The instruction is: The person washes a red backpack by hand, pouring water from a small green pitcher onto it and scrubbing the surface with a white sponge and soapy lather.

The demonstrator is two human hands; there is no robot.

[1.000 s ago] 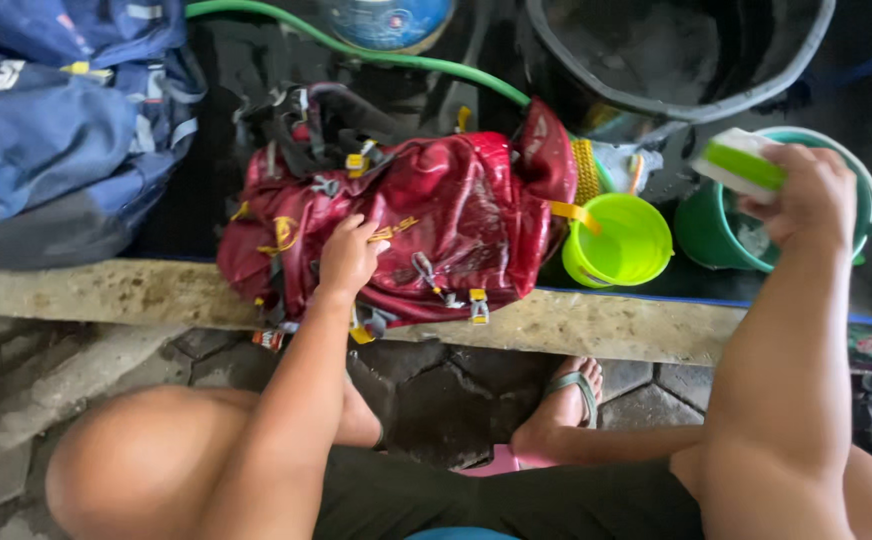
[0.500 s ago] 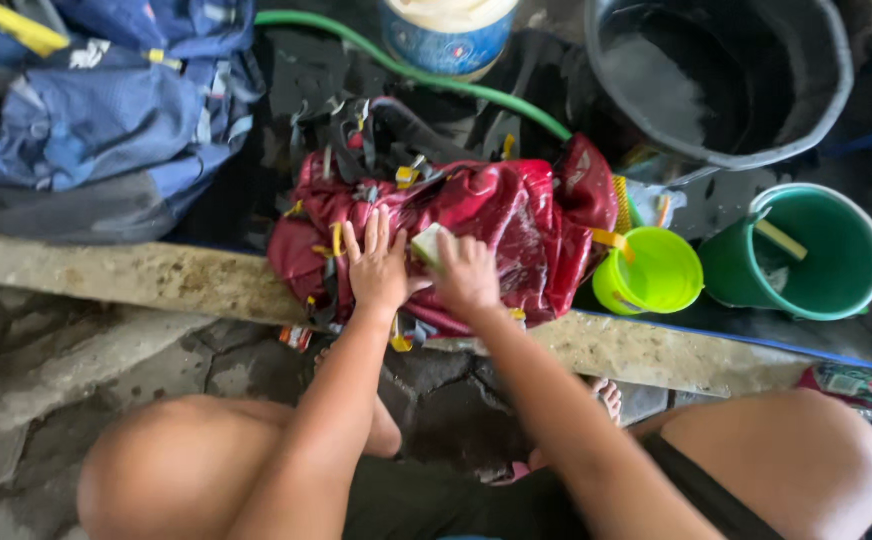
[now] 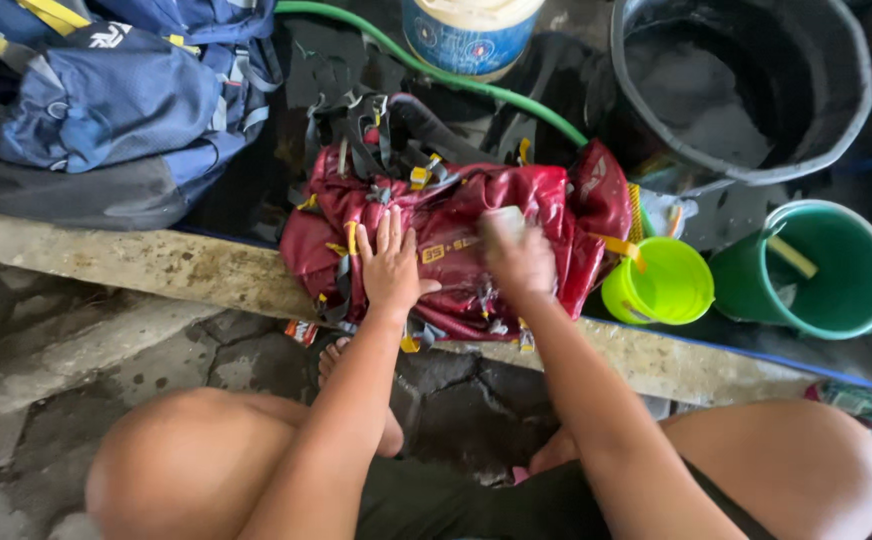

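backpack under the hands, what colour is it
Dark red backpack with yellow strap tabs and grey straps; only the head view shows it.

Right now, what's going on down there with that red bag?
A person squats at a concrete curb with a red backpack laid across it. The left hand lies flat on the pack, fingers spread, pinning it down. The right hand presses a pale, blurred object, perhaps a sponge or soap bar, against the fabric. Beside the pack sit a lime-green dipper, a green bucket, a dark tub and a blue backpack.
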